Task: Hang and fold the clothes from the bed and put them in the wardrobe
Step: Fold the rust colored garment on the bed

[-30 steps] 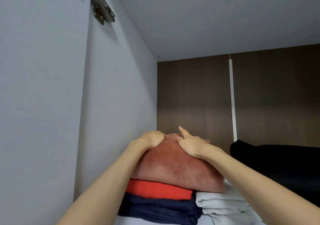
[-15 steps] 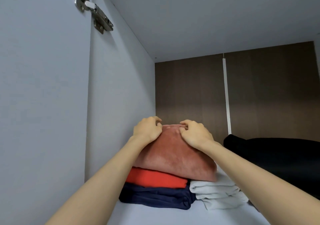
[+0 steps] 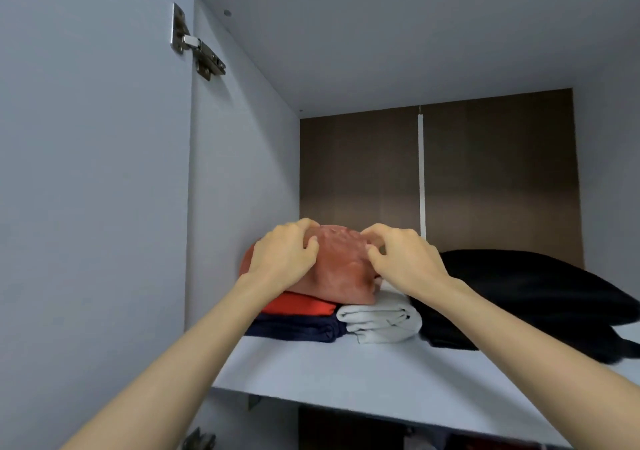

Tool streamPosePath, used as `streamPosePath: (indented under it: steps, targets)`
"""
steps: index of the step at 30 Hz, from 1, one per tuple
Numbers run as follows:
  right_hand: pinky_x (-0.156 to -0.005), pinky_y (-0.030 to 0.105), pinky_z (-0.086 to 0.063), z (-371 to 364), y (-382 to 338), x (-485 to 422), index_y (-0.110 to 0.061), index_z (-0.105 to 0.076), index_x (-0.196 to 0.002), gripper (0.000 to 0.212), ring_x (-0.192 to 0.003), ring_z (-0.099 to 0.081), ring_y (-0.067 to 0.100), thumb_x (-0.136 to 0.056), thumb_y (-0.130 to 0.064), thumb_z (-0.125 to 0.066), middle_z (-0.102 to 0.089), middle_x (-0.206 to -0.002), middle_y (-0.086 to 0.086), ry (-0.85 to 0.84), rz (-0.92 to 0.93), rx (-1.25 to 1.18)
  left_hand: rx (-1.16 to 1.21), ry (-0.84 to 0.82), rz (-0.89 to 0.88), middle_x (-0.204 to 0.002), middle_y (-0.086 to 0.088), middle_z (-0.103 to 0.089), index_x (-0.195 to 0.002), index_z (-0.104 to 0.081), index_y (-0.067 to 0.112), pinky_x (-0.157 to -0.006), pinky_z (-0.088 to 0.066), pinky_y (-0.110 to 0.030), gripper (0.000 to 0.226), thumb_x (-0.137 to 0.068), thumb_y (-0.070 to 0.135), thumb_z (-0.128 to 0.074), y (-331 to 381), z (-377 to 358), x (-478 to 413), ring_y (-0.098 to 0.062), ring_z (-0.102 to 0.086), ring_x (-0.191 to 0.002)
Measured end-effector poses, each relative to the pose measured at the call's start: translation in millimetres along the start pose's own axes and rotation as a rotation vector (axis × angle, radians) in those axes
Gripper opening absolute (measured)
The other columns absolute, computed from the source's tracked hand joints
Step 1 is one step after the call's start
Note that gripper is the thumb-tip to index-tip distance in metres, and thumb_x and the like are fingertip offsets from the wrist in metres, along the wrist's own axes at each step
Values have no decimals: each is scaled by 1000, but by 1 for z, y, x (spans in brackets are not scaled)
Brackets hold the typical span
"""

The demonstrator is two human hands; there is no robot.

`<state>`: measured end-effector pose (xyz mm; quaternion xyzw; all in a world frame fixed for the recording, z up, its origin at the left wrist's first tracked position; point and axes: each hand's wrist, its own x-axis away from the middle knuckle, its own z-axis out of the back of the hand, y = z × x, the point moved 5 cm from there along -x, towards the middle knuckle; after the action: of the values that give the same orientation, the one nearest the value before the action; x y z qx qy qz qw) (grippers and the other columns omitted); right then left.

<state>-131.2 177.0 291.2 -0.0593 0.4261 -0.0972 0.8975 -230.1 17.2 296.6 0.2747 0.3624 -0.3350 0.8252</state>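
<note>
On the wardrobe's upper shelf, at the left, a dusty-pink velvety folded garment tops a stack: a smooth orange-red fold beneath it, then a navy one. It is humped and its pile is crinkled at the crest; which way its long axis runs cannot be told. The left hand and right hand sit on its far top, curled fingers gripping the plush. Just right lie a white rolled fold and a black bundle. A metal hinge is fixed upper left.

The pink garment is plush cloth (velvety nap); the shelf is smooth and matt. The back panel looks dark wood; the hinge, bright metal.
</note>
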Motion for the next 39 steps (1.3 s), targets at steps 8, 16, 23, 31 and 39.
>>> streamPosePath:
  steps: [8,16,23,31,39]
  targets:
    - [-64,28,-41,59,-10,77,-34,-54,-124,31,-93,-59,12,-94,-32,-49,-67,-109,-14,-32,20,-82,68,-13,-16,-119,5,-67,-127,-54,33,-91,-49,-42,33,-96,33,-45,45,47,76,-22,-59,-112]
    - [-67,30,-48,114,-33,161,-33,-59,-120,27,-83,-60,9,-95,-32,-51,-64,-99,-17,-18,-43,-53,224,-16,-90,-123,7,-64,-126,-57,32,-96,-47,-45,32,-96,31,-46,75,99,148,-20,-57,-116]
    - [-64,25,-43,138,-72,269,-30,-57,-123,28,-82,-58,7,-95,-31,-51,-65,-108,-11,-31,-184,-21,340,-103,-186,-124,9,-63,-126,-58,31,-93,-48,-41,32,-95,30,-48,80,128,234,-16,-58,-113]
    - [-74,32,-49,195,-118,419,-35,-58,-119,27,-89,-59,7,-93,-31,-50,-65,-102,-19,-67,-419,62,448,-269,-295,-128,6,-59,-134,-50,32,-81,-39,-28,38,-97,33,-46,121,160,348,-16,-56,-114]
    - [-79,36,-52,287,-144,571,-35,-59,-117,25,-85,-60,8,-94,-32,-51,-61,-97,-22,-44,-648,165,621,-403,-441,-126,4,-61,-134,-52,31,-92,-46,-34,38,-97,31,-48,196,203,460,-17,-57,-113]
